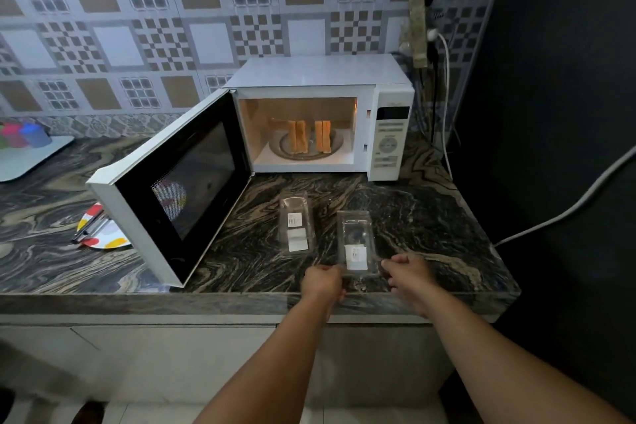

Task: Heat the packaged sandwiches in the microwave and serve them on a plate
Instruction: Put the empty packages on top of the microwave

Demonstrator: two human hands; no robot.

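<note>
Now we pinch the empty clear pack (357, 246) at its near corners, left hand (323, 280) and right hand (407, 274); it looks light, flimsy. Sandwiches (309, 136) stand upright inside the open microwave (392, 134).

Open microwave (320, 117), two sandwiches (309, 136) inside (upright), hands pinching clear package (356, 244)
</note>
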